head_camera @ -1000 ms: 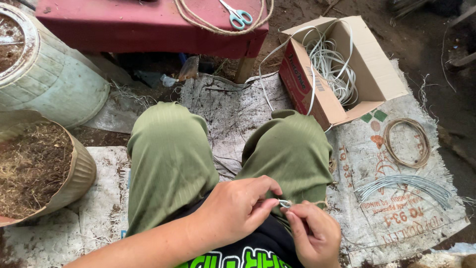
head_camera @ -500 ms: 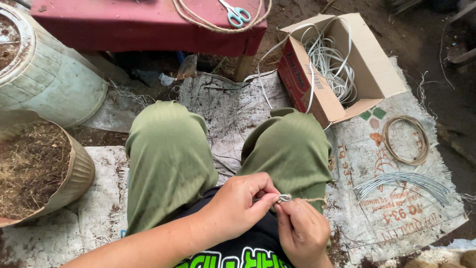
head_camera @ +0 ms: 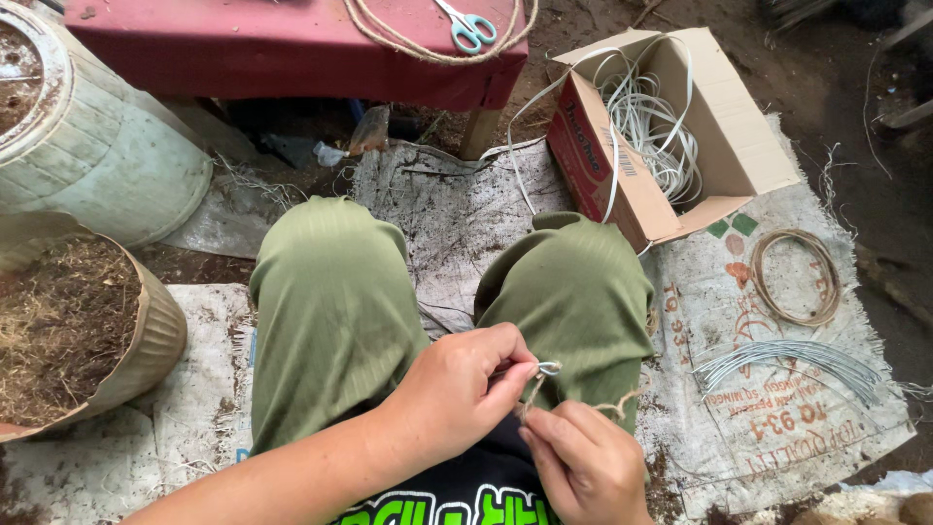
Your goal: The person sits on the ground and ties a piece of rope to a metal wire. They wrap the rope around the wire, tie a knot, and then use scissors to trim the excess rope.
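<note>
bare dirt ground is covered with printed woven sacks [head_camera: 777, 408], and a seat has been taken on them, green-trousered knees up. a small loop of pale wire [head_camera: 547, 368] is pinched shut between thumb and forefinger of the left hand [head_camera: 457, 399], just above the right knee. a short bit of brown twine [head_camera: 533, 391] is gripped by the closed fingers of the right hand [head_camera: 583, 462] right below it, with a frayed end [head_camera: 617, 406] sticking out to the side. looks like the twine is being tied or threaded onto the wire loop, mid-knot, though how far it's been wrapped can't be told, too small and half hidden by fingers.

for the next bit, the loop would probably need to be kept steady while the twine end gets pulled snug, gently, since it looks fuzzy and easy to fray.

off to the right, a bundle of cut wires [head_camera: 787, 360] and a twine coil [head_camera: 792, 277] are laid on the sack. a cardboard box [head_camera: 739, 146] of white strapping is sat beyond the right knee, and scissors [head_camera: 466, 24] are left on a red table [head_camera: 292, 49] inside a rope ring. a sack of dry fibre [head_camera: 68, 331] is parked at the left.
</note>
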